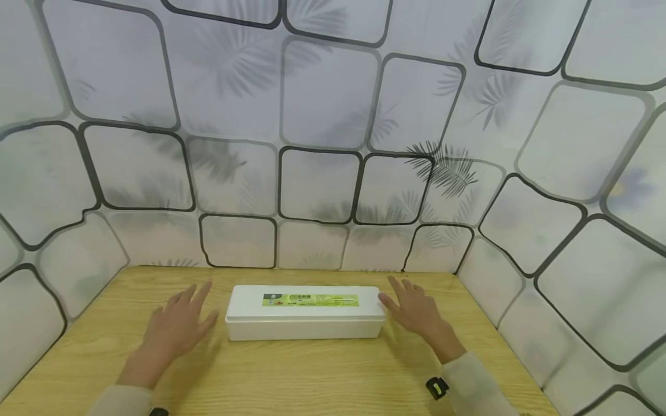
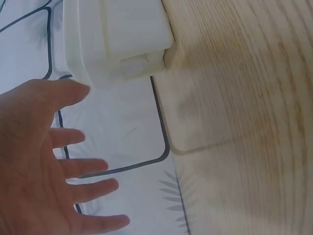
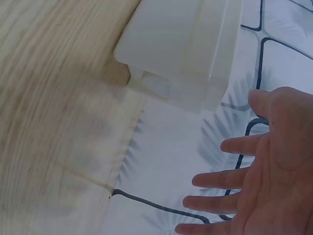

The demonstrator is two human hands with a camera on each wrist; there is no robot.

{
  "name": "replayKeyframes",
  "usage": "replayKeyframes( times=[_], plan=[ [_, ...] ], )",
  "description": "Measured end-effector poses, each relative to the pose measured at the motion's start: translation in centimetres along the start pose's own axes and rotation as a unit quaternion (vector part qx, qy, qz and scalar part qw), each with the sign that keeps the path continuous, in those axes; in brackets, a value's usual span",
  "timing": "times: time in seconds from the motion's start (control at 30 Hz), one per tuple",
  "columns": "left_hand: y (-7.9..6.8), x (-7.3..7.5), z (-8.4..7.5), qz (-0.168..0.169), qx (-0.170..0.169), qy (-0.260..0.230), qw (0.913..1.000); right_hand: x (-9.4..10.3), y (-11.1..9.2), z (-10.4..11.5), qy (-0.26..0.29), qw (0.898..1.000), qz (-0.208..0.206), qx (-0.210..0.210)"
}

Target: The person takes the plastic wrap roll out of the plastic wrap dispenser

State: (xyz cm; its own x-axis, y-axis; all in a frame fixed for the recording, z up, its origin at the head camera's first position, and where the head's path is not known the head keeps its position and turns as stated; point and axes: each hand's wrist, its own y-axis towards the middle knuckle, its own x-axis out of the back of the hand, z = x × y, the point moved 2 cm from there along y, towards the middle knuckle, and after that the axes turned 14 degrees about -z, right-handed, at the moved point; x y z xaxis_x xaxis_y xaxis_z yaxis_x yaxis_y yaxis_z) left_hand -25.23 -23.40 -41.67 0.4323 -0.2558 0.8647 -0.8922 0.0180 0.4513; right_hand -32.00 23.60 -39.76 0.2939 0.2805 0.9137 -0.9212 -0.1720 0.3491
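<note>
2 hands (image 1: 176,328) (image 1: 416,309), both free, fingers spread; 1 wht box (image 1: 306,313) btwn, on 1 tbl (image 1: 291,375).

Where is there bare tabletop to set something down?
The widest bare patch of the wooden table is on the near side of the white box, between the sleeves. A narrower strip lies between the box and the patterned wall. The box's ends are crowded: left hand beside one, right hand very near the other.

Long white green-labelled box (image 1: 306,314), closed, flat on wooden table (image 1: 312,375).
</note>
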Motion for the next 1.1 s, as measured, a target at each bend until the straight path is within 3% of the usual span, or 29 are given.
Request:
replayKeyframes(
  times=[0.13,0.27,0.43,0.93,1.1],
  plan=[
    [0.2,-0.6,0.4,0.016,-0.018,-0.031,0.9992,-0.1,0.7,0.5,0.017,0.998,-0.015,0.051],
    [0.2,-1.3,0.5,0.032,-0.017,-0.099,0.9944,-0.1,1.1,1.6,0.036,0.995,-0.017,0.095],
    [0.5,-2.2,0.4,0.060,0.002,-0.170,0.9837,-0.5,1.6,2.9,0.052,0.991,0.004,0.121],
    [0.3,-4.1,-0.1,0.092,0.081,-0.273,0.9541,-1.6,2.7,6.2,0.059,0.980,0.049,0.182],
    [0.3,-4.5,-0.1,0.093,0.090,-0.296,0.9464,-1.5,2.8,6.9,0.070,0.977,0.056,0.195]
  ],
)
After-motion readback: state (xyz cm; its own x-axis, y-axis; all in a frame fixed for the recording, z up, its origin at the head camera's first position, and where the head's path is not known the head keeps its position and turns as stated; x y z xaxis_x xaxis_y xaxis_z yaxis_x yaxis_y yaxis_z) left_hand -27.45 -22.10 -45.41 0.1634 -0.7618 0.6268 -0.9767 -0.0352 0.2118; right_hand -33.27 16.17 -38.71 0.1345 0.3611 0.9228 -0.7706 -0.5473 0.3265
